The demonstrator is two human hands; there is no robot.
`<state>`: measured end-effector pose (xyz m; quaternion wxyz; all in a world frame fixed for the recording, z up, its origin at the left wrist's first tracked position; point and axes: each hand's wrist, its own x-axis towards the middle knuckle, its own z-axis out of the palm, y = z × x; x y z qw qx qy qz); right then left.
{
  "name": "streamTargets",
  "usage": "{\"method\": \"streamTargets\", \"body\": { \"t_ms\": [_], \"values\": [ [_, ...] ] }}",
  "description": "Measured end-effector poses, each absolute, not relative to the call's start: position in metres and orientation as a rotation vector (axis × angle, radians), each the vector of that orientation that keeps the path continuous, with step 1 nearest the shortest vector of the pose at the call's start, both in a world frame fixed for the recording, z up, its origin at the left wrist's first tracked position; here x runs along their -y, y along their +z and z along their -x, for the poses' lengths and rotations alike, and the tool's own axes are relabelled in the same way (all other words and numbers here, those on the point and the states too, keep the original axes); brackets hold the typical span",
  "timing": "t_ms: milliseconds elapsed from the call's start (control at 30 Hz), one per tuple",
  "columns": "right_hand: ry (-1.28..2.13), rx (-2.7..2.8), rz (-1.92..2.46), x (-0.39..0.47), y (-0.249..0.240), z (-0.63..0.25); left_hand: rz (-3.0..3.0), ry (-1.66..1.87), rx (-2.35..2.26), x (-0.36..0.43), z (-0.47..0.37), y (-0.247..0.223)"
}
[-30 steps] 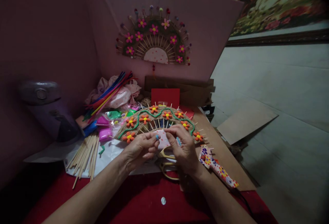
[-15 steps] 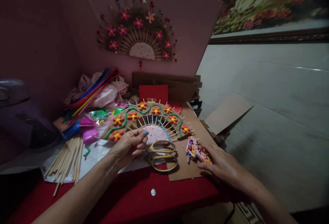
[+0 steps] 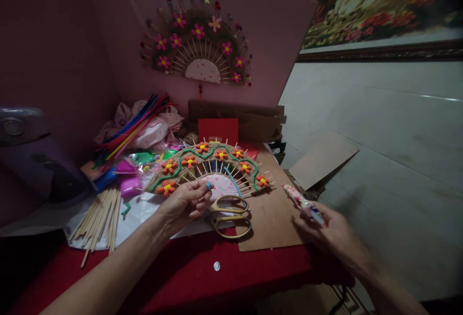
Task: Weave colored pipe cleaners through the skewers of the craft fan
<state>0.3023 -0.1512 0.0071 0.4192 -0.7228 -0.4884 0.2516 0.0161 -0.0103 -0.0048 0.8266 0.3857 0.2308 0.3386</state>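
My left hand [image 3: 190,199] is closed in a pinch, with a small blue piece [image 3: 209,186] between thumb and fingertip. In my right hand [image 3: 327,228] is a flower-patterned glue gun [image 3: 298,199], its tip pointing left and away from me. Just beyond my left hand lies a twine-wrapped stick fan [image 3: 188,162] with orange flowers and a wavy green strip. A light blue strip [image 3: 233,182] crosses its spotted half-round centre [image 3: 221,185]. Gold-handled scissors [image 3: 231,216] rest right of my left hand, their blades hidden.
Wooden sticks [image 3: 97,223] and a green bit [image 3: 126,209] lie at left on white sheeting [image 3: 144,213]. Behind are coloured pipe cleaners [image 3: 133,131] and bagged clay-like pieces [image 3: 130,187]. Cardboard [image 3: 267,228] covers the right side. A finished fan [image 3: 198,30] hangs on the backboard.
My right hand has picked the glue gun up off the cardboard and turned it, moving right. My left hand keeps its pinch on the blue piece. The view has shifted slightly.
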Motion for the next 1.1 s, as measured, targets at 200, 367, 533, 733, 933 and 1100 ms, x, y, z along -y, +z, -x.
{"method": "streamTargets", "body": {
  "t_ms": [200, 367, 533, 733, 933, 1100],
  "values": [
    [1.41, 0.97, 1.331, 0.166, 0.016, -0.238, -0.821, 0.641, -0.457, 0.014, -0.018, -0.009],
    [1.442, 1.078, 1.33, 0.158, 0.011, -0.203, -0.819, 0.582, -0.444, 0.018, -0.021, -0.009],
    [1.353, 1.16, 1.375, 0.146, 0.004, -0.19, -0.802, 0.574, -0.434, 0.021, -0.023, -0.008],
    [1.312, 1.17, 1.353, 0.136, -0.007, -0.189, -0.791, 0.583, -0.453, 0.021, -0.023, -0.006],
    [1.287, 1.199, 1.338, 0.134, -0.012, -0.188, -0.756, 0.571, -0.436, 0.021, -0.023, -0.009],
    [1.278, 1.208, 1.334, 0.133, -0.015, -0.188, -0.76, 0.576, -0.413, 0.02, -0.023, -0.01]
  ]
}}
